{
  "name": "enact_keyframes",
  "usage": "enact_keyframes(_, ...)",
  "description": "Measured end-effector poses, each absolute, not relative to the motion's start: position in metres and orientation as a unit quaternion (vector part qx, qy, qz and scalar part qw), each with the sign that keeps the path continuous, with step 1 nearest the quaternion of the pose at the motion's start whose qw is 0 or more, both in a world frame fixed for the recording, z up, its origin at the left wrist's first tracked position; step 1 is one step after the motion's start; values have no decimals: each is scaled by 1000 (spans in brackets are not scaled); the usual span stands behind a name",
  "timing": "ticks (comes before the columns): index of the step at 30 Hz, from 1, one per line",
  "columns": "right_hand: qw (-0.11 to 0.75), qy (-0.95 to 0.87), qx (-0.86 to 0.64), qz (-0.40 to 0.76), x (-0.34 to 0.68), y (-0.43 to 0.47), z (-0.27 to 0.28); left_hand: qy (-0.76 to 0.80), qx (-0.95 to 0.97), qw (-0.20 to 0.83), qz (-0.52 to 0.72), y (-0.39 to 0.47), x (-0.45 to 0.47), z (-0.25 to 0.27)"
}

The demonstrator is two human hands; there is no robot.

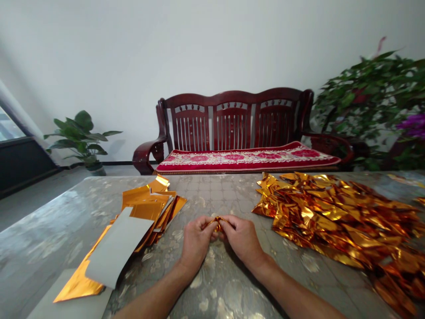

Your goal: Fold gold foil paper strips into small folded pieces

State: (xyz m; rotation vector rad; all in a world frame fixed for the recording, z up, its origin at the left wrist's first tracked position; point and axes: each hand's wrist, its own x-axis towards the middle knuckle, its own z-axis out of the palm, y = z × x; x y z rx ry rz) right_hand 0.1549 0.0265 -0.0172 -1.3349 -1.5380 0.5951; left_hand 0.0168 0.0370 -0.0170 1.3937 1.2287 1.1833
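Close together over the middle of the table, my left hand (198,240) and my right hand (241,239) both pinch one small piece of gold foil paper (218,224). Thumbs and fingers press on it from either side and hide most of it. Left of my hands lies a loose stack of gold foil paper sheets (146,208), some turned grey side up. To the right spreads a large heap of folded gold foil pieces (318,212), shiny and pointed at the ends.
The table (212,288) has a patterned, glossy covering. Behind it stands a dark wooden bench (232,124) with a red floral seat cover (249,158). A potted plant (83,137) is at the far left, and a leafy plant (368,97) rises at the right.
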Motion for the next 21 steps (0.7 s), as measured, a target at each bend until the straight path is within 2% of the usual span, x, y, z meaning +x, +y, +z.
enact_keyframes(5, 476, -649, -550, 222, 153, 23, -15, 482, 591, 439, 475, 33, 17, -17)
enact_keyframes(12, 477, -657, -546, 205, 151, 21, -17, 489, 631, 367, 478, 36, 11, -29)
enact_keyframes(21, 325, -701, -634, -28, 184, 25, -8, 476, 603, 424, 480, 36, 17, -31)
